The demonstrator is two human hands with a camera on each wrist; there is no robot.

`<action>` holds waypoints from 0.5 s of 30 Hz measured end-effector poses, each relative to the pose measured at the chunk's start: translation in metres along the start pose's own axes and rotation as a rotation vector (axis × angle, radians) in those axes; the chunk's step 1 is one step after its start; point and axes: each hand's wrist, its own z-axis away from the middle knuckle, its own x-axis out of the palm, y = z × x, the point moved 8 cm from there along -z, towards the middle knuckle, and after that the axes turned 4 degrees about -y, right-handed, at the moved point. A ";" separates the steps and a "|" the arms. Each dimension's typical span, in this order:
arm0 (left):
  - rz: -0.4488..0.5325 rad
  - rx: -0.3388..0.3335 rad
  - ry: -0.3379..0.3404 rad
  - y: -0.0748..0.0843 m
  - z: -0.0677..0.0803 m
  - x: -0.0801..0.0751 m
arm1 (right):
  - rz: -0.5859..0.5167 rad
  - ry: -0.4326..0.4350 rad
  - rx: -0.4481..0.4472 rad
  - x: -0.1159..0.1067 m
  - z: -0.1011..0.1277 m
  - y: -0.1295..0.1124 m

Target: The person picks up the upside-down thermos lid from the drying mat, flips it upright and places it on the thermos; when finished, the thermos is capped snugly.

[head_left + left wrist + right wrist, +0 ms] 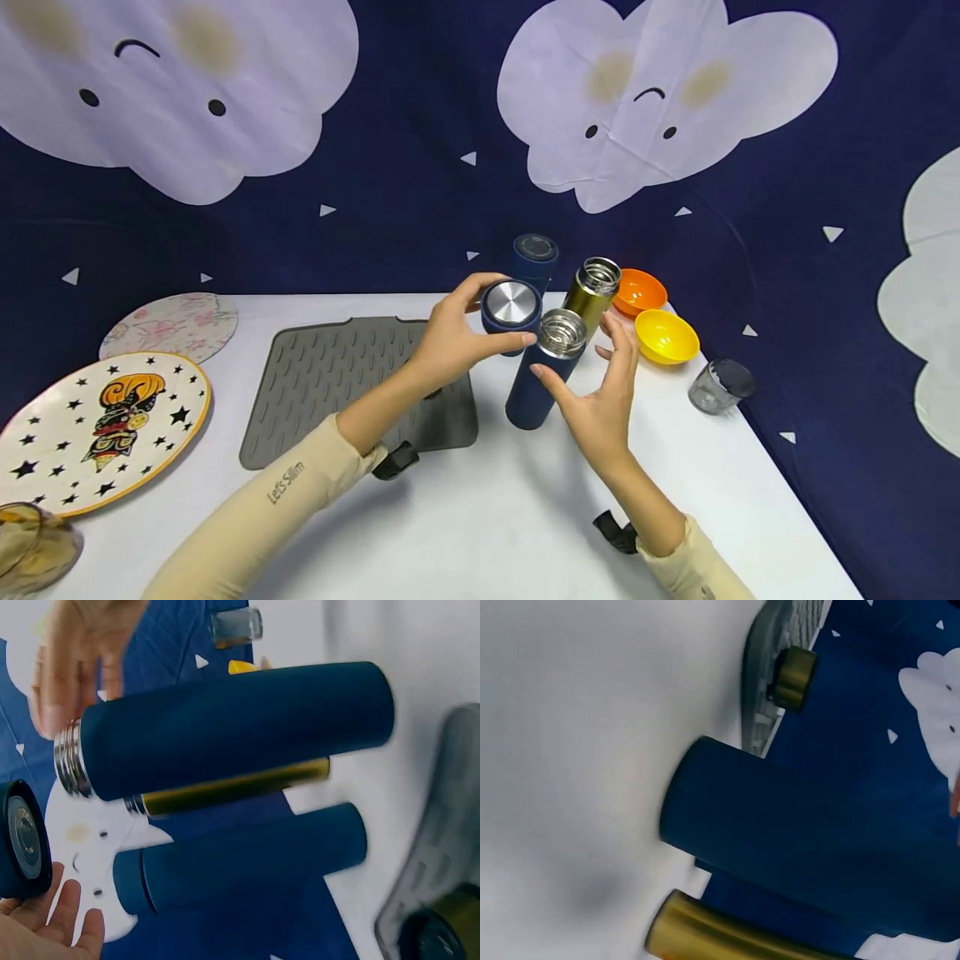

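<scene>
With the left hand [450, 342] pinching the blue cap [511, 305] and the right hand [600, 400] open-fingered beside the open blue flask [542, 375], I'd steady that flask before seating the cap squarely.

Uncapped navy flask [538, 379] upright; cap [511, 305] lifted.
</scene>
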 end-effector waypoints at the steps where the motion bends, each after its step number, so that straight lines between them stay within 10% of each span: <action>1: 0.003 0.003 -0.010 0.002 -0.004 0.005 | 0.003 -0.015 0.033 0.002 0.001 0.006; 15: -0.015 0.000 -0.116 0.007 -0.028 0.052 | -0.149 -0.156 0.263 0.024 0.007 0.044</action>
